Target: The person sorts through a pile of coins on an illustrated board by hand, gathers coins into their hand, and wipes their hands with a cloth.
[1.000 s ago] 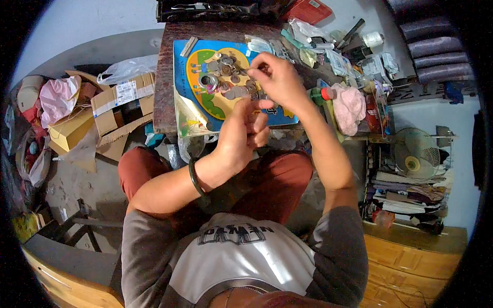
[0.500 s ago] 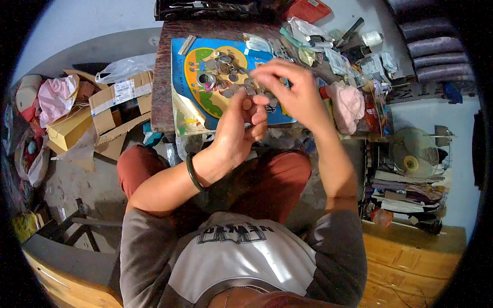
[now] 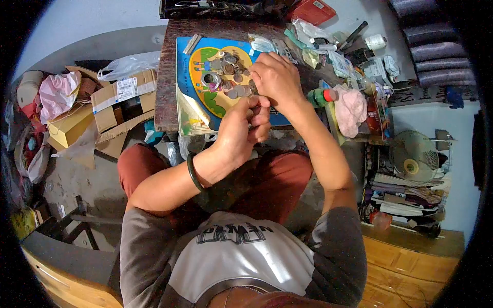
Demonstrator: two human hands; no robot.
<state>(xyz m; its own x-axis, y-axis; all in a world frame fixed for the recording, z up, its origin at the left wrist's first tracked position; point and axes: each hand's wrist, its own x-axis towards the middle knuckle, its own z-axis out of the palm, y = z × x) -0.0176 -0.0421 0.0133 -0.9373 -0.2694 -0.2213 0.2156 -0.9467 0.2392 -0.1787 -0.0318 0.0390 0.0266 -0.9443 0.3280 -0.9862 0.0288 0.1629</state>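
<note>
Many coins [image 3: 233, 66] lie in a loose heap on a blue picture book [image 3: 184, 56] with a cartoon cover. A few flatter coins [image 3: 237, 92] sit apart, nearer to me. My left hand [image 3: 240, 126], with a dark bangle on the wrist, is closed at the book's near edge. Its curled fingers and thumb are around coins, mostly hidden from view. Over the book's right part is my right hand [image 3: 277, 79], back upward, fingers bent down and together beside the heap. Whatever its fingertips hold is hidden.
The dark wooden table [image 3: 167, 92] has a ruler-like strip [image 3: 192, 44] on the book's far corner. To the right are a pink cloth [image 3: 351, 110], a green bottle [image 3: 319, 96] and plastic packets [image 3: 341, 64]. Cardboard boxes [image 3: 123, 97] stand left; a fan [image 3: 413, 156] stands right.
My right hand has moved down onto the book's right part, and its fingers have drawn together. My left hand stays near the book's edge, still closed. The view has shifted slightly.
</note>
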